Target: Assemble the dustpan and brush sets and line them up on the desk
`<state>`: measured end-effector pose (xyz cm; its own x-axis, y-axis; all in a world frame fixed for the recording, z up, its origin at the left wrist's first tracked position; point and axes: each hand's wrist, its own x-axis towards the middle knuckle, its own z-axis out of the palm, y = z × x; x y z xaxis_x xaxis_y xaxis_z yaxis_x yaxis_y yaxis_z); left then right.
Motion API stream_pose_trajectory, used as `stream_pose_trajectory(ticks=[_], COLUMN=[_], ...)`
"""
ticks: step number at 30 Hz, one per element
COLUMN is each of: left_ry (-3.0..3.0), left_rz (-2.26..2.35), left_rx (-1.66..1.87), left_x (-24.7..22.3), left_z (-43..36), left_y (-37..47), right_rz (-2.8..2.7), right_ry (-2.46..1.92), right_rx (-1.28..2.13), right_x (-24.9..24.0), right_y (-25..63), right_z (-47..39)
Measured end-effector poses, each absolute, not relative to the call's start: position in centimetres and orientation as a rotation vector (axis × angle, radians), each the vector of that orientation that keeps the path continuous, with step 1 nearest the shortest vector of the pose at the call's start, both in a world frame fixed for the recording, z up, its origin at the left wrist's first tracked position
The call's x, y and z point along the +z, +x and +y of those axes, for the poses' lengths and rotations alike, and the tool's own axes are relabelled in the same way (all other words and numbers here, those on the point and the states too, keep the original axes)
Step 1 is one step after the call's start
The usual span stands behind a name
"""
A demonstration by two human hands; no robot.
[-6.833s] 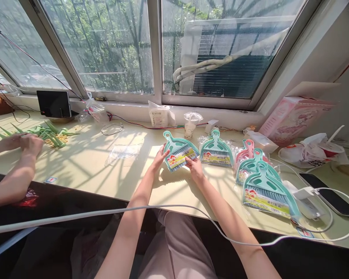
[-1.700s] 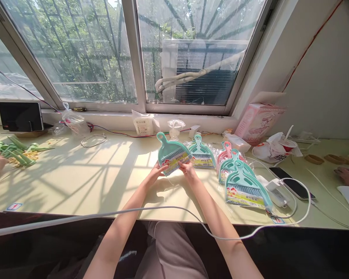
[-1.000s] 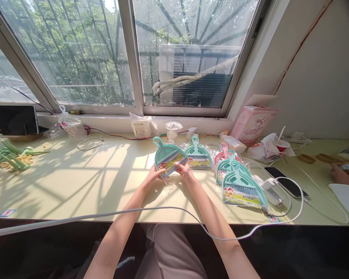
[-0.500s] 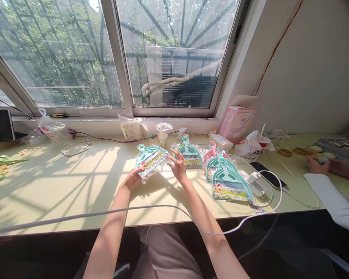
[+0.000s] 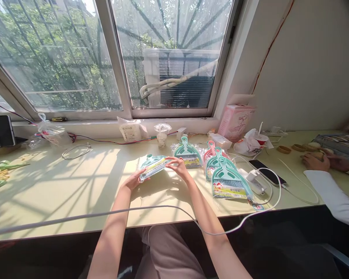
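Observation:
A green dustpan-and-brush set (image 5: pixel 153 166) in clear wrap with a printed label is held tilted just above the table. My left hand (image 5: pixel 133 179) grips its near left corner, thumb on top. My right hand (image 5: pixel 178 166) pinches the label's right end between thumb and fingers. Just beyond my right hand lies another wrapped green set (image 5: pixel 187 155). To the right, a front green set (image 5: pixel 229 182) overlaps a second green set (image 5: pixel 216 161), with a pink one (image 5: pixel 211 148) behind them.
A white cable (image 5: pixel 163 207) crosses before me above my forearms. A phone (image 5: pixel 267 173) and a white power strip (image 5: pixel 256 183) lie right. A lidded cup (image 5: pixel 162 135) and a pink box (image 5: pixel 237 120) stand by the window. Another person's hand (image 5: pixel 315 161) works far right.
The held set has tipped flatter and its handle end has dropped. My right hand, with fingers spread before, has closed on the package's right end.

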<state>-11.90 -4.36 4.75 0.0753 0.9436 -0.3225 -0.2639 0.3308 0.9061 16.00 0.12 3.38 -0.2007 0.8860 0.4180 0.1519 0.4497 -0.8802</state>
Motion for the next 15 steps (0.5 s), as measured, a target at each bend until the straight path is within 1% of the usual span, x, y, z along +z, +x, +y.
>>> stream_pose_trajectory(ticks=[2,7,12,15], left_ry=[0.841,0.882,0.997,1.044], left_rz=[1.127,1.124,0.980,0.943], left_rx=[1.040,1.018,1.099,1.178], left_x=[4.8,4.6,4.9,5.4], left_z=[-4.5,-4.7,-5.1,-5.5], left_y=[-11.6,-11.3,-10.8,-10.3], right_rz=[-1.652,-1.631,-1.480,-1.425], right_ry=[-0.916,-0.993,-0.999,-0.976], right_rx=[0.914,0.840,0.714,0.733], right_x=[3.3,3.0,2.6,2.5], right_y=[16.0,15.6,14.6,14.4], right_z=[0.2,0.3,-0.2,-0.4])
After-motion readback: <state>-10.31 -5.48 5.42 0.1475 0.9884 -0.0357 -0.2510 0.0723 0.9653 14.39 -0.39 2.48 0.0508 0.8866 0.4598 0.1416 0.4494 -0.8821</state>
